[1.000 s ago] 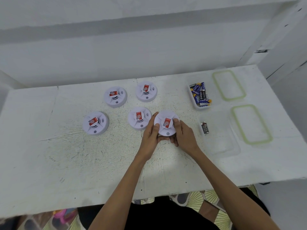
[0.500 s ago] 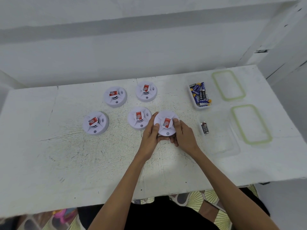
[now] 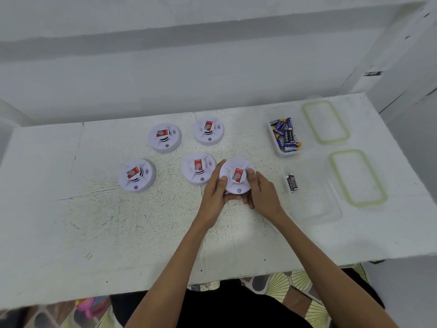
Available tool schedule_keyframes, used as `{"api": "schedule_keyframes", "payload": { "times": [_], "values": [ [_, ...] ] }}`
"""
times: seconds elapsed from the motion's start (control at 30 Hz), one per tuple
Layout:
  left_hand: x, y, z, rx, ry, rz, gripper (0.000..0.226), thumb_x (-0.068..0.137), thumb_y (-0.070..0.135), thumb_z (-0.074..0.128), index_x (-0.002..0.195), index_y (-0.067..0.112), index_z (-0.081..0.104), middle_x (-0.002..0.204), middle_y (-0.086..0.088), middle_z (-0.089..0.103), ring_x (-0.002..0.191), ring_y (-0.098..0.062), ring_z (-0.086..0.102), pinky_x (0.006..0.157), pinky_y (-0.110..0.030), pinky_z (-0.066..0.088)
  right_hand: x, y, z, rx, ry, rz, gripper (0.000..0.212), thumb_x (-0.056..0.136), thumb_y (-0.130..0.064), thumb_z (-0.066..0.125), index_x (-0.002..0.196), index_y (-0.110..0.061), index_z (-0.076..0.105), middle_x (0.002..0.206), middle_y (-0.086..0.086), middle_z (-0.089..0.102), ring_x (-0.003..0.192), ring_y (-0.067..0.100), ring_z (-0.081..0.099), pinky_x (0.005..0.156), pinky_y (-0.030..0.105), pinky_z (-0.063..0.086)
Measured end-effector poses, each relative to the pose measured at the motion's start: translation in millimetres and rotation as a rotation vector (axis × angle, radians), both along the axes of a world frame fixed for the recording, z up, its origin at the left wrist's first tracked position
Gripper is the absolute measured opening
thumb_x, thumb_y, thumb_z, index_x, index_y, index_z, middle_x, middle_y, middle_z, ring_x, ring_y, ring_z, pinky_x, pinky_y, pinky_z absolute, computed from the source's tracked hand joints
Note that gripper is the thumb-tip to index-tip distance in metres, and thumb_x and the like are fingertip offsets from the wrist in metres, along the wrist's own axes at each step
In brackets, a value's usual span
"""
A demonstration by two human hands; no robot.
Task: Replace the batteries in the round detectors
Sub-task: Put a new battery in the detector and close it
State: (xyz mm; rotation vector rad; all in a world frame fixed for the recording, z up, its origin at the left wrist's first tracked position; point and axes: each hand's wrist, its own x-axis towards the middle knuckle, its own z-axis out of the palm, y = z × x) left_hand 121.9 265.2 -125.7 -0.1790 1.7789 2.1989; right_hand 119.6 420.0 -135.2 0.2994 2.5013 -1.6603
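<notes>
Several round white detectors with red labels lie on the white table [image 3: 94, 228]. Both hands grip one detector [image 3: 237, 176] at the table's middle: my left hand [image 3: 216, 195] clasps its left rim, my right hand [image 3: 261, 194] its right rim. Another detector [image 3: 198, 168] sits right beside it on the left. Further detectors lie at the left [image 3: 136, 175], back left [image 3: 164, 137] and back middle [image 3: 208, 130]. A clear tub [image 3: 275, 147] at the back right holds several blue and black batteries [image 3: 285, 134]. Two black batteries [image 3: 292, 182] lie in a second clear tub [image 3: 316, 209].
Two clear lids with green seals lie at the right, one at the back [image 3: 325, 121] and one nearer [image 3: 358, 177]. A grey wall runs behind the table. The table's front edge is just above my lap.
The held detector has shifted very slightly in my hands; both hands keep their grip. Nothing else has moved.
</notes>
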Motion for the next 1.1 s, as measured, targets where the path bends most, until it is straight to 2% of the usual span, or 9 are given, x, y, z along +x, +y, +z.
{"api": "schedule_keyframes", "payload": {
  "times": [0.4,0.6,0.87,1.1],
  "values": [
    [0.1,0.5,1.9,0.007,-0.011,0.007,0.047,0.113,0.02,0.038,0.16,0.019,0.033,0.148,-0.004,0.06,0.125,-0.029,0.066,0.088,-0.046,0.062,0.1,-0.1,0.5,0.0,-0.003,0.0,0.053,0.106,-0.048,0.029,0.086,-0.012,0.061,0.053,0.004,0.063,0.04,0.011,0.053,0.045,0.021,0.046],
    [-0.8,0.0,1.1,-0.015,-0.011,0.001,0.047,0.113,0.023,0.039,0.16,0.021,0.034,0.152,-0.007,0.055,0.131,-0.03,0.062,0.096,-0.059,0.057,0.2,0.2,-0.1,0.01,0.002,0.003,0.053,0.107,-0.048,0.028,0.086,-0.012,0.061,0.053,0.005,0.063,0.041,0.013,0.054,0.045,0.021,0.046],
    [0.0,0.3,4.5,-0.009,-0.016,0.001,0.047,0.113,0.02,0.037,0.161,0.019,0.032,0.15,-0.006,0.057,0.126,-0.028,0.066,0.09,-0.046,0.061,0.3,-0.3,0.0,0.021,0.003,0.001,0.053,0.107,-0.047,0.028,0.086,-0.012,0.062,0.053,0.004,0.063,0.041,0.013,0.055,0.046,0.024,0.048],
    [0.9,1.1,7.6,0.008,-0.039,0.009,0.048,0.113,0.02,0.039,0.16,0.02,0.033,0.148,-0.005,0.06,0.126,-0.029,0.066,0.091,-0.049,0.061,0.7,-0.4,4.8,0.013,-0.024,-0.004,0.054,0.107,-0.047,0.029,0.084,-0.011,0.062,0.052,0.003,0.063,0.042,0.014,0.055,0.047,0.024,0.048]
  ]
}}
